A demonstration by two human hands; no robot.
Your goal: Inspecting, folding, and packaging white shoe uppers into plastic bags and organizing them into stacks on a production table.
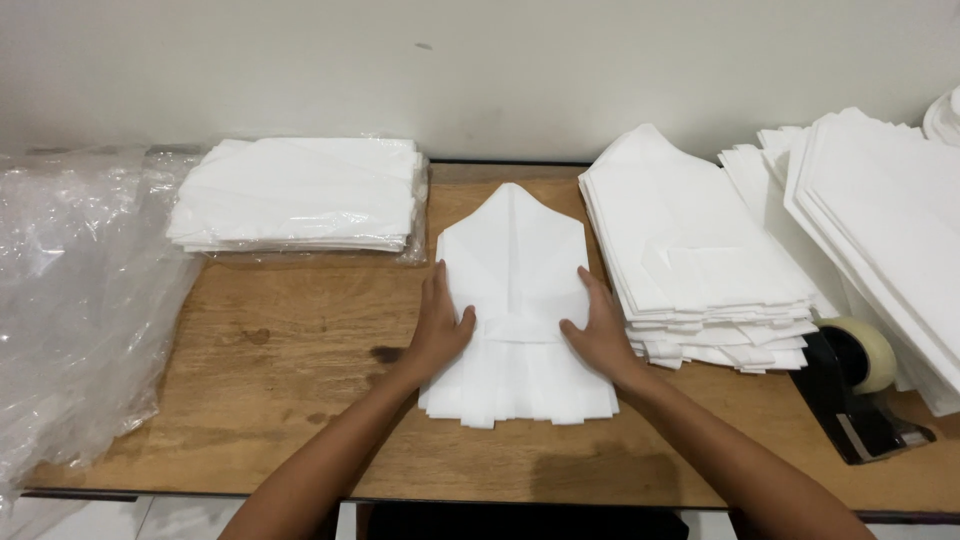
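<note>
Both hands lie flat on a small stack of white folded sheets with a pointed far end (515, 300), which sits at the centre of the brown wooden tabletop (290, 400), close to the near edge. Left hand (440, 325) is on the stack's left edge, fingers spread and pointing far, thumb angled inward across the fold. Right hand (598, 325) mirrors it on the right edge. Neither hand grips anything; palms are open and pressing down, nothing pinched or lifted.

The stack looks thin, light and soft, probably paper or non-woven fabric; can't tell which. Layers fan out at the near end, so they likely slide on each other easily. Judgement: best held by flat pressure from above, or by pinching the side edges with both hands at once; a one-sided lift would likely let the layers splay or crease.

Around it:
- far left, a clear plastic-wrapped pack of flat white sheets (300, 195), well apart from the hands.
- left edge, loose crumpled clear plastic film (70, 300) hanging over the tabletop side.
- just right of the right hand, a tall pile of white folded pieces (700, 250), close but not touching the hand.
- far right, more overlapping white piles (880, 220).
- near right, a black tape dispenser with a pale roll (860, 380).
</note>
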